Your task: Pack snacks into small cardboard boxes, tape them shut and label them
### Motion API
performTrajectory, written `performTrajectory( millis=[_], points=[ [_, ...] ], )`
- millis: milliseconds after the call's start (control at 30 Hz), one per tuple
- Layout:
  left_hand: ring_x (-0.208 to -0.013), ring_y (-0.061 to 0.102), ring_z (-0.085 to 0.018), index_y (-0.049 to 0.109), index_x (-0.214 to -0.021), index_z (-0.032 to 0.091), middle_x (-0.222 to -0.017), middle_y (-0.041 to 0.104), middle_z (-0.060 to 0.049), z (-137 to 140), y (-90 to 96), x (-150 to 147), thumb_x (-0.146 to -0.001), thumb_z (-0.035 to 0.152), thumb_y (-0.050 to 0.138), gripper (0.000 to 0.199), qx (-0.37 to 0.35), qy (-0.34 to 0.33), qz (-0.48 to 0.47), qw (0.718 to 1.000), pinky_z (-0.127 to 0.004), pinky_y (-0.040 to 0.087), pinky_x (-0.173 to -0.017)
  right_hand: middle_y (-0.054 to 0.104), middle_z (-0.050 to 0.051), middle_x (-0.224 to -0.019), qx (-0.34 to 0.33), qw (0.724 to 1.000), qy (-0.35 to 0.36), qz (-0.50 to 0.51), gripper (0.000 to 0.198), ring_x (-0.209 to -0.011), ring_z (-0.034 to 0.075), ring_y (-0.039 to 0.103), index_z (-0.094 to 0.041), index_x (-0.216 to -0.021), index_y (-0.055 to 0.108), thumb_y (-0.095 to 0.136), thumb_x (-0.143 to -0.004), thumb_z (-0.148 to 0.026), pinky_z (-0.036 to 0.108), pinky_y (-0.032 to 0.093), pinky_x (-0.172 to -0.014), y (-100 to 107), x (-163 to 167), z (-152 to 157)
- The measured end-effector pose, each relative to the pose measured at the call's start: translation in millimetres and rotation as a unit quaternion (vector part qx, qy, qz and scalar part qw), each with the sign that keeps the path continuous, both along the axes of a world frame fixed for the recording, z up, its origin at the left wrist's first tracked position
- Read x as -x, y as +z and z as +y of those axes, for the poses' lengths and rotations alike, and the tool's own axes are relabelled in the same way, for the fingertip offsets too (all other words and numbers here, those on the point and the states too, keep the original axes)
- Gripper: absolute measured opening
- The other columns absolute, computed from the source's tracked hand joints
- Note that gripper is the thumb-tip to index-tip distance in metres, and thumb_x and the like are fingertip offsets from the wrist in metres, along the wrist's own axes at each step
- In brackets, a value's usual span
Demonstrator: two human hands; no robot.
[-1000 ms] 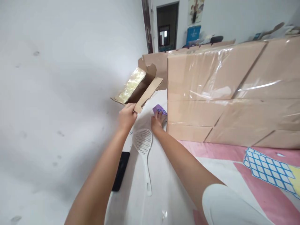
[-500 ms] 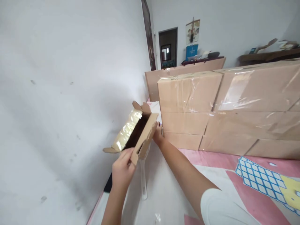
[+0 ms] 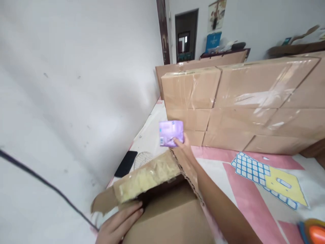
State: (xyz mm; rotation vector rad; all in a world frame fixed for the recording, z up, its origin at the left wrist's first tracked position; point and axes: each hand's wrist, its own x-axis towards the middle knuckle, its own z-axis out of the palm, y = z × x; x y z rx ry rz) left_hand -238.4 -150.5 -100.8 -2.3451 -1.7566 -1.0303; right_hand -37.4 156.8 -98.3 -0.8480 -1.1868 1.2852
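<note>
An open cardboard box (image 3: pixel 167 217) with torn flaps and shiny tape is tilted at the bottom middle, its inside dark. My left hand (image 3: pixel 122 220) grips the box's near left edge, fingers over the opening. Beyond the box, my right hand (image 3: pixel 184 144) pinches a small purple packet (image 3: pixel 170 133), thumb across its front. Part of my right forearm passes beside the box's torn right flap. Behind the box, the white perforated head of a skimmer (image 3: pixel 143 159) lies on the floor; its handle is hidden.
A wall of taped cardboard boxes (image 3: pixel 236 91) stands ahead. By the white wall (image 3: pixel 76 84) lies a black flat object (image 3: pixel 126 164). A dark cable (image 3: pixel 48 188) crosses at left. Blue-bordered label sheets (image 3: pixel 251 169) and a yellow sheet (image 3: pixel 286 184) lie right, near an orange round object (image 3: pixel 317 234).
The box has come nearer and lower, its opening turned toward me. My right hand, earlier behind the box, now holds up the purple packet. The skimmer's handle is now covered.
</note>
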Motion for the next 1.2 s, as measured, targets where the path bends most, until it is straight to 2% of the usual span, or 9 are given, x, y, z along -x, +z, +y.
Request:
performTrajectory(
  millis=[200,333,433,533,600,700,800,967,1200],
  points=[
    [-0.112,0.071,-0.021,0.065,-0.13,0.026,-0.128,0.072,-0.01,15,-5.1,-63,-0.098,0.029,0.055,0.033,0.046,-0.102,-0.007,0.994,-0.03,0.06,-0.091,0.071,0.004,-0.118,-0.026,0.977,-0.156,0.143,0.058,-0.1,0.023,0.07,-0.026,-0.122,0.062,0.081,-0.068,-0.038,0.04,0.063,-0.08,45,-129,-34],
    [-0.118,0.067,-0.022,0.067,-0.124,0.027,-0.139,0.065,-0.007,29,-0.6,-111,-0.097,0.019,0.051,0.033,0.121,-0.099,0.018,0.988,-0.035,0.057,-0.096,0.067,0.012,-0.129,-0.116,0.964,-0.22,0.097,0.054,-0.117,0.032,0.066,-0.028,-0.125,0.065,0.081,-0.074,-0.037,0.053,0.054,-0.099,78,-187,-91],
    [-0.12,0.066,-0.022,0.067,-0.124,0.028,-0.146,0.06,-0.005,41,10.3,-131,-0.095,0.017,0.05,0.036,0.156,-0.108,0.015,0.982,-0.036,0.056,-0.096,0.067,0.018,-0.128,-0.119,0.966,-0.23,0.011,0.058,-0.115,0.041,0.066,-0.029,-0.126,0.066,0.082,-0.074,-0.047,0.06,0.053,-0.094,70,-214,-135],
    [-0.117,0.068,-0.024,0.068,-0.122,0.03,-0.147,0.059,-0.003,54,29.0,-139,-0.091,0.017,0.054,0.037,0.204,-0.123,0.043,0.97,-0.035,0.057,-0.092,0.067,0.017,-0.122,-0.139,0.961,-0.197,-0.139,0.071,-0.106,0.043,0.067,-0.032,-0.132,0.059,0.086,-0.068,-0.05,0.061,0.056,-0.083,51,-233,-169],
    [-0.105,0.073,-0.027,0.069,-0.118,0.029,-0.137,0.066,-0.005,63,44.2,-143,-0.086,0.023,0.06,0.034,0.245,-0.134,0.12,0.953,-0.038,0.059,-0.081,0.064,0.015,-0.123,-0.204,0.932,-0.174,-0.242,0.08,-0.107,0.04,0.066,-0.03,-0.137,0.054,0.087,-0.066,-0.046,0.057,0.057,-0.085,46,-241,-187],
    [-0.082,0.073,-0.032,0.069,-0.108,0.021,-0.112,0.069,-0.012,76,62.9,-151,-0.075,0.031,0.069,0.034,0.281,-0.141,0.27,0.91,-0.044,0.058,-0.067,0.058,0.014,-0.131,-0.284,0.887,-0.137,-0.337,0.082,-0.116,0.038,0.061,-0.025,-0.143,0.047,0.083,-0.071,-0.04,0.051,0.055,-0.093,54,-243,-205],
    [-0.077,0.07,-0.03,0.063,-0.108,0.019,-0.113,0.063,-0.014,81,68.5,-155,-0.07,0.028,0.07,0.04,0.265,-0.174,0.327,0.89,-0.043,0.056,-0.063,0.055,0.015,-0.137,-0.289,0.877,-0.116,-0.367,0.082,-0.121,0.037,0.059,-0.025,-0.147,0.043,0.08,-0.076,-0.039,0.048,0.053,-0.096,63,-240,-213],
    [-0.087,0.068,-0.026,0.047,-0.12,0.025,-0.128,0.052,-0.012,69,54.4,-148,-0.076,0.022,0.064,0.047,0.244,-0.217,0.209,0.922,-0.039,0.056,-0.07,0.056,0.013,-0.133,-0.251,0.89,-0.165,-0.343,0.077,-0.117,0.034,0.06,-0.024,-0.146,0.042,0.076,-0.08,-0.046,0.047,0.052,-0.097,62,-244,-220],
    [-0.088,0.068,-0.018,0.043,-0.096,0.024,-0.162,0.03,-0.014,49,48.1,-129,-0.083,0.024,0.058,0.02,0.233,-0.163,-0.01,0.959,-0.033,0.055,-0.064,0.059,0.01,-0.121,-0.208,0.904,-0.218,-0.303,0.068,-0.103,0.028,0.063,-0.025,-0.139,0.044,0.073,-0.082,-0.047,0.041,0.056,-0.085,63,-263,-231]
  ],
)
